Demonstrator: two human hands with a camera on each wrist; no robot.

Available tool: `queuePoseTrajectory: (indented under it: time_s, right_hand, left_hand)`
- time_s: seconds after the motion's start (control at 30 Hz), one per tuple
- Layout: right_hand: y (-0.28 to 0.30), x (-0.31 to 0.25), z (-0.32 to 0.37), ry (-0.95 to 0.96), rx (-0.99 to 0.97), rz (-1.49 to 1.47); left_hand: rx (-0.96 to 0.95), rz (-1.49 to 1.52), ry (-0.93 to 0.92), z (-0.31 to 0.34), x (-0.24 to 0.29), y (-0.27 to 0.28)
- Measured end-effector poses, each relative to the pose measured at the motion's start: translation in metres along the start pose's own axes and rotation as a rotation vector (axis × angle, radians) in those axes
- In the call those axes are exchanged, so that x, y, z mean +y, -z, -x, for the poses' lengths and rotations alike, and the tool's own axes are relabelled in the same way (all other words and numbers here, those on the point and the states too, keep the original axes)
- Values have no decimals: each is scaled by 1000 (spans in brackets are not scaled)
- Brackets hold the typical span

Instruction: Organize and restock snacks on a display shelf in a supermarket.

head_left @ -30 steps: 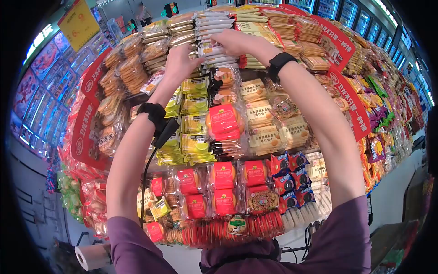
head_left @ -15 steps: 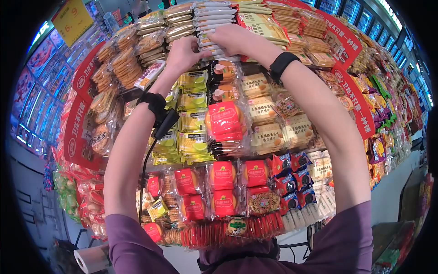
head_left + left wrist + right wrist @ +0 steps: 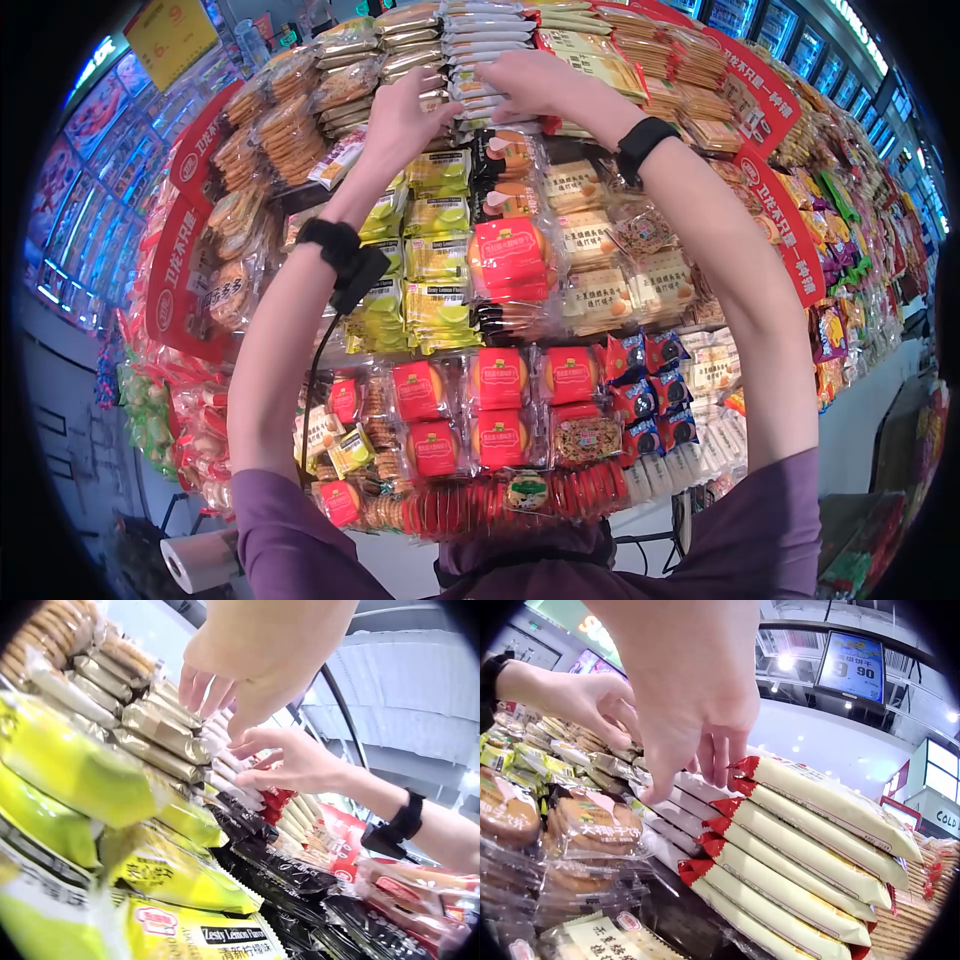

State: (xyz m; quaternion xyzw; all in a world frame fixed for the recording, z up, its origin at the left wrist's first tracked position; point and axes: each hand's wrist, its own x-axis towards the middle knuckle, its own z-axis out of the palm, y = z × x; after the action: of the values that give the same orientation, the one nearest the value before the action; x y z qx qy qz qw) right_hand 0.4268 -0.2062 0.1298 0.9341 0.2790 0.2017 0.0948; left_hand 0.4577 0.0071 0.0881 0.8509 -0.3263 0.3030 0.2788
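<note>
A stack of white-wrapped packets (image 3: 478,85) stands at the upper middle of the display. My right hand (image 3: 535,85) is bent over its right side, thumb and fingers around the ends of the white packets, as the right wrist view shows. Left of the stack is my left hand (image 3: 405,118), fingers pointing down beside the gold-wrapped packets (image 3: 161,731), thumb held out toward the white stack. Cream packets with red ends (image 3: 795,847) lie beside the right fingers. Yellow lemon packets (image 3: 438,215) and black packets (image 3: 285,870) sit in front.
Red sign strips (image 3: 180,275) edge the display on both sides. Red-labelled round biscuits (image 3: 500,385) and small blue packets (image 3: 640,400) fill the near rows. Stacked biscuits in clear wrap (image 3: 285,140) stand to the left. A price screen (image 3: 851,667) hangs overhead.
Both hands came close together at the white stack, then parted slightly, the right one shifting right. The whole head view has moved a little.
</note>
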Motion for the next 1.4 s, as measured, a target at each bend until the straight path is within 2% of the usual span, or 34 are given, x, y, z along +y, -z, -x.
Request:
queuePoseTrajectory:
  time_s: [0.07, 0.1, 0.2, 0.33, 0.43, 0.6, 0.73, 0.8, 0.87, 0.97, 1.1, 1.2, 1.3, 1.4]
  right_hand:
    - [2, -3, -7, 53, 134, -34]
    - [2, -5, -11, 79, 201, -51]
    - [4, -23, -31, 156, 190, -58]
    - [4, -47, -44, 169, -7, -129]
    - [-14, -47, -53, 178, 6, -139]
    - [-20, -45, -55, 162, 94, -170]
    - [-18, -48, -57, 109, 52, -166]
    - [-17, -50, -57, 114, 43, -123]
    - [-14, -52, -57, 115, 149, -122]
    - [-3, -55, -59, 138, 225, -121]
    - [8, -58, -58, 175, 287, -117]
    - [21, -59, -53, 177, 221, -102]
    - [34, -59, -42, 130, 208, -92]
    - [32, -50, -40, 176, 277, -107]
  left_hand:
    - [-7, 14, -64, 10, -2, 25]
    - [-33, -19, -26, 15, -3, 38]
    - [-125, -180, 41, 29, -11, 67]
    - [-201, -68, 120, 39, -56, 58]
    - [-155, 72, 188, 39, -58, 52]
    - [-115, 62, 190, 38, -50, 44]
    - [-87, 51, 161, 42, -57, 60]
    - [-195, -133, 116, 48, -52, 82]
    - [-286, -300, 82, 56, -58, 94]
    - [-375, -374, 128, 62, -63, 94]
    - [-206, -437, -63, 67, -76, 80]
    - [-264, -425, -103, 67, -72, 89]
    - [-293, -550, -110, 65, -66, 100]
    - [-253, -543, -21, 62, -61, 111]
